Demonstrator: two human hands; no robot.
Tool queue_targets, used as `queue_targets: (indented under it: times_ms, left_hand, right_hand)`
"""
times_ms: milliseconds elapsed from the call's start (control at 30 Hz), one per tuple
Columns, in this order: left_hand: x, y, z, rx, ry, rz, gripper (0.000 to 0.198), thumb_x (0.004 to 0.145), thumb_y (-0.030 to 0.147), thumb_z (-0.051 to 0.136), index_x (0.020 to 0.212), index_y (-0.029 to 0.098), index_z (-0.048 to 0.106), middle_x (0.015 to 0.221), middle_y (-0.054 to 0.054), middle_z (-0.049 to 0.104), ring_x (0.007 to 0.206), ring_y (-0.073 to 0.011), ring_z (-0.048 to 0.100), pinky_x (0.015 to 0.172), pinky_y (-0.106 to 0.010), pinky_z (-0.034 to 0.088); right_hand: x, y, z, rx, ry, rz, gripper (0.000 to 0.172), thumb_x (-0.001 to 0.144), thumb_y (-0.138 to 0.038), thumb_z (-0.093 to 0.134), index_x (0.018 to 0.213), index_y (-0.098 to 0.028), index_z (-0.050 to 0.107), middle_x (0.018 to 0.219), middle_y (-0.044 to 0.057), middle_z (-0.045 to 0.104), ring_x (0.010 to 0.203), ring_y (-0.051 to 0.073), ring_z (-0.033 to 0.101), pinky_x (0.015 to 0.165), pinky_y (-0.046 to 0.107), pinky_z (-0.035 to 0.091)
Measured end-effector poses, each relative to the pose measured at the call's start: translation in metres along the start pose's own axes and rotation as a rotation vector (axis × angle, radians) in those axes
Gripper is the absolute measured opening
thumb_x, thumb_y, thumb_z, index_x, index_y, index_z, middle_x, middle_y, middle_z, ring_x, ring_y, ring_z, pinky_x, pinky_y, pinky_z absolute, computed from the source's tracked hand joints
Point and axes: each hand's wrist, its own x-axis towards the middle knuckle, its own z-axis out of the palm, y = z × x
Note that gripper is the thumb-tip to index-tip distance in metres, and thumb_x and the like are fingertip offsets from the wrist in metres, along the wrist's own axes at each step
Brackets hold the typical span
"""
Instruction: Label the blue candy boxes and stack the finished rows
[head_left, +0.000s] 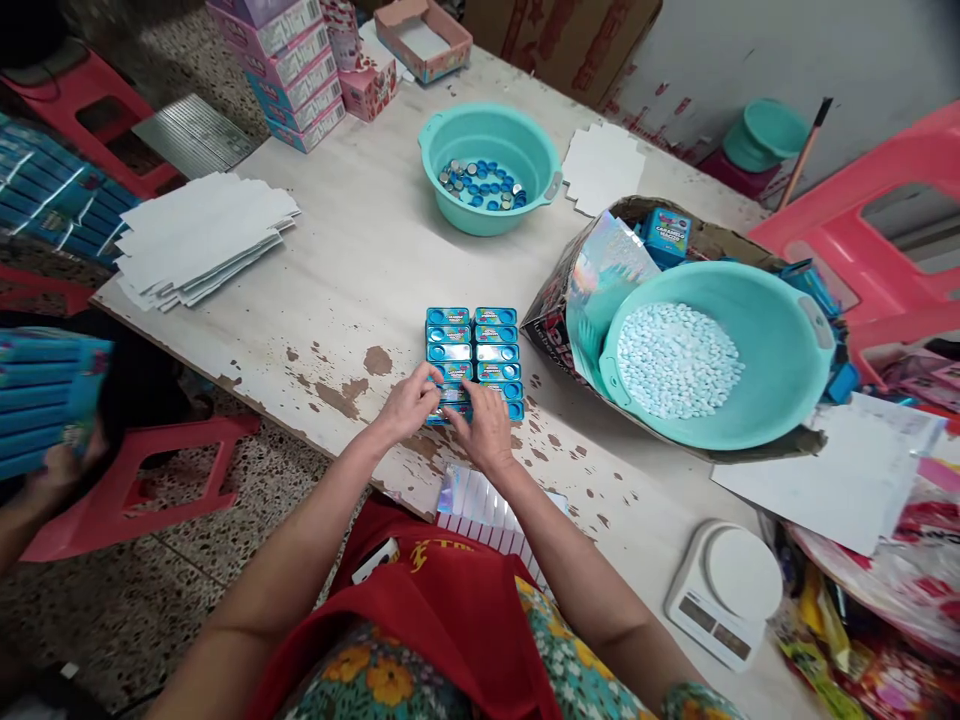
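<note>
Several small blue candy tins (496,352) lie in two columns on the table before me, some with a round hollow showing in the top. My left hand (409,405) is at the left edge of the left column, its fingers curled against a tin near the front. Over the front tins rests my right hand (486,425), palm down, with thumb and fingers apart and fingertips touching the tops. My fingers partly cover the front tins. A shiny holographic sheet (480,492) lies at the table edge below my hands.
A turquoise basin (491,125) holds small blue and silver round pieces. Another basin (780,350), with white candies, sits on a carton (559,325). White card sheets (202,240), stacked boxes (300,95) and a scale (716,595) stand around. Another person's hand (64,470) holds blue packs at left.
</note>
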Motion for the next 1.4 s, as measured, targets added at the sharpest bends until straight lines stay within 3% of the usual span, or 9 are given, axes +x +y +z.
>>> queue_targets:
  times_ms: [133, 367, 533, 667, 800, 900, 1067, 1233, 1400]
  left_hand:
    - [-0.009, 0.011, 0.005, 0.064, 0.012, -0.005, 0.014, 0.078, 0.023, 0.043, 0.091, 0.021, 0.046, 0.054, 0.008, 0.050, 0.051, -0.0098, 0.047, 0.050, -0.020, 0.034]
    - [-0.001, 0.031, 0.015, -0.078, -0.006, 0.047, 0.010, 0.079, 0.022, 0.044, 0.089, 0.021, 0.043, 0.053, 0.008, 0.047, 0.051, -0.0088, 0.045, 0.054, -0.020, 0.036]
    - [0.003, 0.061, -0.003, -0.254, -0.031, 0.114, 0.009, 0.080, 0.022, 0.048, 0.087, 0.020, 0.042, 0.054, 0.007, 0.046, 0.051, -0.0080, 0.043, 0.054, -0.021, 0.036]
    - [-0.007, 0.068, -0.019, -0.305, -0.025, 0.091, 0.010, 0.079, 0.024, 0.050, 0.086, 0.020, 0.043, 0.053, 0.006, 0.048, 0.052, -0.0088, 0.044, 0.053, -0.021, 0.035]
    - [-0.016, 0.061, -0.023, -0.330, 0.002, 0.059, 0.013, 0.078, 0.026, 0.052, 0.085, 0.020, 0.043, 0.052, 0.006, 0.047, 0.051, -0.0090, 0.044, 0.052, -0.022, 0.035]
    - [-0.017, 0.049, -0.023, -0.324, -0.013, 0.027, 0.013, 0.078, 0.027, 0.052, 0.086, 0.020, 0.043, 0.052, 0.006, 0.048, 0.051, -0.0094, 0.044, 0.053, -0.023, 0.036]
    - [-0.017, 0.018, -0.023, -0.247, -0.040, -0.046, 0.013, 0.079, 0.028, 0.049, 0.088, 0.020, 0.043, 0.055, 0.006, 0.050, 0.052, -0.0092, 0.044, 0.052, -0.021, 0.036]
    - [-0.009, -0.014, -0.019, -0.052, -0.057, -0.089, 0.011, 0.079, 0.025, 0.044, 0.089, 0.021, 0.044, 0.056, 0.007, 0.049, 0.051, -0.0090, 0.043, 0.049, -0.019, 0.033]
    - [0.007, -0.037, -0.008, -0.044, -0.037, -0.086, 0.010, 0.080, 0.027, 0.044, 0.088, 0.021, 0.042, 0.055, 0.007, 0.048, 0.048, -0.0091, 0.042, 0.047, -0.019, 0.033]
  right_hand:
    - [0.004, 0.003, -0.014, 0.142, -0.007, 0.066, 0.055, 0.085, -0.051, 0.047, 0.128, -0.016, 0.042, 0.114, 0.012, 0.056, 0.096, 0.022, 0.054, 0.081, 0.035, 0.043]
    - [0.003, -0.003, -0.009, -0.131, -0.137, -0.037, 0.053, 0.087, -0.049, 0.045, 0.130, -0.018, 0.042, 0.124, 0.013, 0.053, 0.110, 0.028, 0.046, 0.088, 0.041, 0.037]
    - [-0.002, -0.010, -0.010, -0.130, -0.089, 0.014, 0.056, 0.086, -0.049, 0.045, 0.129, -0.014, 0.045, 0.136, 0.017, 0.040, 0.119, 0.032, 0.038, 0.092, 0.046, 0.035]
    - [0.004, -0.008, -0.026, 0.393, -0.035, 0.222, 0.050, 0.092, -0.050, 0.027, 0.120, -0.019, 0.054, 0.124, 0.012, 0.053, 0.111, 0.024, 0.049, 0.086, 0.039, 0.043]
    - [0.017, -0.015, -0.035, 1.058, -0.349, 0.605, 0.060, 0.084, -0.065, 0.030, 0.106, -0.019, 0.060, 0.097, 0.009, 0.066, 0.071, 0.016, 0.062, 0.053, 0.025, 0.045]
    - [0.026, -0.023, -0.030, 1.169, -0.468, 0.674, 0.044, 0.069, -0.059, 0.061, 0.083, -0.017, 0.062, 0.079, 0.004, 0.066, 0.054, 0.009, 0.054, 0.043, 0.020, 0.035]
    - [0.031, -0.018, -0.015, 0.867, -0.294, 0.543, 0.031, 0.066, -0.047, 0.067, 0.066, -0.018, 0.058, 0.056, -0.003, 0.054, 0.051, 0.010, 0.046, 0.049, 0.022, 0.035]
    - [0.030, -0.012, -0.010, 0.202, -0.135, 0.303, 0.021, 0.078, -0.038, 0.057, 0.067, -0.021, 0.063, 0.070, 0.001, 0.057, 0.072, 0.016, 0.053, 0.062, 0.026, 0.037]
    - [0.034, -0.017, -0.002, -0.127, -0.113, 0.246, 0.017, 0.081, -0.029, 0.054, 0.069, -0.020, 0.061, 0.081, 0.006, 0.057, 0.075, 0.019, 0.054, 0.058, 0.027, 0.035]
